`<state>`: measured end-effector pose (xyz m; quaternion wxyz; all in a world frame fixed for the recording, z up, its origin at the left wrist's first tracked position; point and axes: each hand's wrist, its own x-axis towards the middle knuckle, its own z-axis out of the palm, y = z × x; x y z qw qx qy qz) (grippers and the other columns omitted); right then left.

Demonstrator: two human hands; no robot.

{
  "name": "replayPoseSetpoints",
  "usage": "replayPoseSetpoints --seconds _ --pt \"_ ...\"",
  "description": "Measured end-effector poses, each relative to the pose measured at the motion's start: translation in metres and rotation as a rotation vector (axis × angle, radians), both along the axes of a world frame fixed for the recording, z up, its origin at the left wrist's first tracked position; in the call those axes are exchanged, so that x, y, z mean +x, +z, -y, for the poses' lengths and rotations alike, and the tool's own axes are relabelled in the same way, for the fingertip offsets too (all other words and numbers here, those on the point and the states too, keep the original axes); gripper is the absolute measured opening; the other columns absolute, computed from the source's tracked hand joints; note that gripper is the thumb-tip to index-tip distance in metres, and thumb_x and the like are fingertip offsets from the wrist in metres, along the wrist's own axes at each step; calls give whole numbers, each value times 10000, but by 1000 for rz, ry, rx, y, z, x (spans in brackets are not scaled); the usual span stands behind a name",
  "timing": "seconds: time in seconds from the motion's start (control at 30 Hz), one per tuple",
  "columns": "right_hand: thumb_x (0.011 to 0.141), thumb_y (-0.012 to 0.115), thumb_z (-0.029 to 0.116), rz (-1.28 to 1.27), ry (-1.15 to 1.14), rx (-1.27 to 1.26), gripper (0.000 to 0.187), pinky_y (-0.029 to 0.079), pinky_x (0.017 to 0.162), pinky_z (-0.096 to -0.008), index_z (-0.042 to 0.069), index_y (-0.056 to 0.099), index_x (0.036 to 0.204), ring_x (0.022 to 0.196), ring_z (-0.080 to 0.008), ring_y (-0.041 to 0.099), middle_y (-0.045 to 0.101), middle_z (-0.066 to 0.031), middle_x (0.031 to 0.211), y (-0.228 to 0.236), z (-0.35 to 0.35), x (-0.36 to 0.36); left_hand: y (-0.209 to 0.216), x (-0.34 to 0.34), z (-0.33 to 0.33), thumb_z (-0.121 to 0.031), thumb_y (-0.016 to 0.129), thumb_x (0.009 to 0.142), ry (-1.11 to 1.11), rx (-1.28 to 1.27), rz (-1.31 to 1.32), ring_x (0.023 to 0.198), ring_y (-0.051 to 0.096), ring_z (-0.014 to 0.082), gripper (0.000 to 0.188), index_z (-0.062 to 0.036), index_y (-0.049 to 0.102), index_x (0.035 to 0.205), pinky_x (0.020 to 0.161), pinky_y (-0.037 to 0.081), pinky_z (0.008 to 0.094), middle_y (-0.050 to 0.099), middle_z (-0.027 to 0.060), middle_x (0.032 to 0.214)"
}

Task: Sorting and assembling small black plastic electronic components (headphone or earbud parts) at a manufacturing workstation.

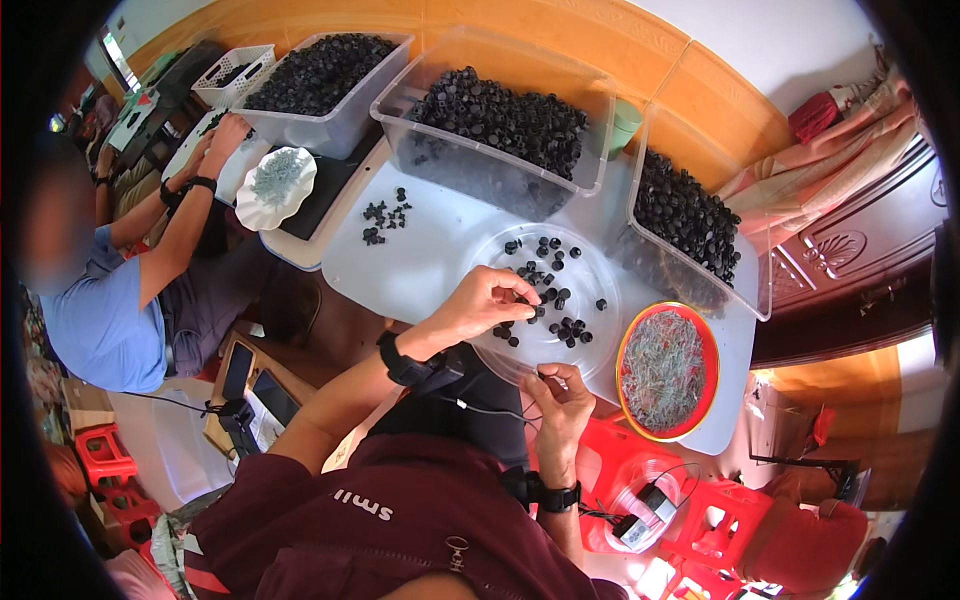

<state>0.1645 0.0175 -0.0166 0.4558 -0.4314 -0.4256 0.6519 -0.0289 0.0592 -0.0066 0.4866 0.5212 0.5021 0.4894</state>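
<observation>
My left hand is over a clear round tray, finger and thumb closed in a pinch on a small black plastic cap. Several loose black caps lie in that tray. Close to the tray's near rim is my right hand, its thumb and forefinger pinched together. A tiny dark piece shows at its fingertips, too small to name. Right of the tray, a red round dish with a yellow rim holds a heap of thin, pale, needle-like pieces. A little group of black parts lies on the white table, left of the tray.
Along the back stand clear plastic bins heaped with black parts; another bin is at right. On the left a co-worker in a blue shirt works beside a white scalloped dish of pale pieces. Red stools stand below the table.
</observation>
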Motion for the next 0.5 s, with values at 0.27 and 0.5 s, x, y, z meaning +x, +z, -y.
replayPoseSetpoints --seconds 0.27,0.5 --pt "762 622 -119 -203 72 -1 233 538 785 -286 -43 606 982 836 -170 641 564 -59 951 39 -1 -16 22 -9 45 -85 570 881 -126 -246 648 956 630 206 280 19 576 1140 847 513 308 617 140 1082" --pt "762 627 -129 -116 27 245 202 533 761 -242 -46 604 945 861 -147 631 571 -64 956 39 11 -32 26 -9 62 -49 605 848 -74 -249 693 906 628 169 224 5 606 1066 839 512 298 633 96 999"
